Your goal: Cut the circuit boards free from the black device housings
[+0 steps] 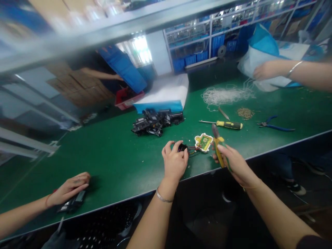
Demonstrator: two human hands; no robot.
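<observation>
Black part point(182, 148) wired to a circuit-board casing point(204, 142), near the green table point(116, 162)'s front edge.
Left hand point(175, 160): fingers curled around the black part. Right hand point(234, 164): fingers closed on yellow-handled pliers point(220, 152). Part appears light and rigid, best held by its body; thin wires point(193, 148) look flexible, easily strained; casing better taken by its white rim.

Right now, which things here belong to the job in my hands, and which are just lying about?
Seemingly in use:
black part, in left grip
yellow-handled pliers, in right grip
circuit board, wires toward black part

Seemingly lying about:
screwdriver
blue-handled pliers
heap of black housings, perhaps waiting
</observation>
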